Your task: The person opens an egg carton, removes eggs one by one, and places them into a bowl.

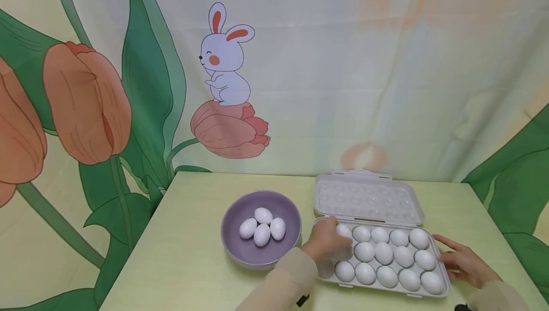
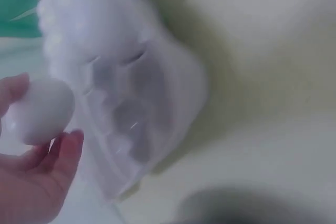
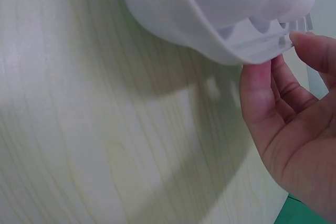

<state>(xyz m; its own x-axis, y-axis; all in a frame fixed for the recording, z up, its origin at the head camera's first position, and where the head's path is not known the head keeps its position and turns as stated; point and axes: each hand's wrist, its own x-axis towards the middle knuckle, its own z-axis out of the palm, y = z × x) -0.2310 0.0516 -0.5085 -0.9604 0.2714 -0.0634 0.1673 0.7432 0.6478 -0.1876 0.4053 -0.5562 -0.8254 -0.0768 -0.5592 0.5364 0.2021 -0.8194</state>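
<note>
In the left wrist view, my left hand [image 1: 328, 240] pinches a white egg [image 2: 43, 111] between the thumb and fingers. It is over the left end of the egg carton [image 1: 386, 289], where bare cups [image 2: 131, 114] show. Rows of white eggs [image 1: 383, 253] fill the cups further right. At the carton's right end, my right hand [image 1: 467, 263] grips the rim, with the thumb at the top edge and fingers against the outer side [image 3: 262, 59]. The carton's lid [image 1: 369, 199] lies folded back behind it.
A purple bowl [image 1: 233, 249] with several white eggs [image 1: 262, 235] inside stands left of the carton. Both rest on a pale wood-grain table [image 1: 180, 253]. Behind the table hangs a cloth backdrop [image 1: 300, 87] printed with tulips and a rabbit.
</note>
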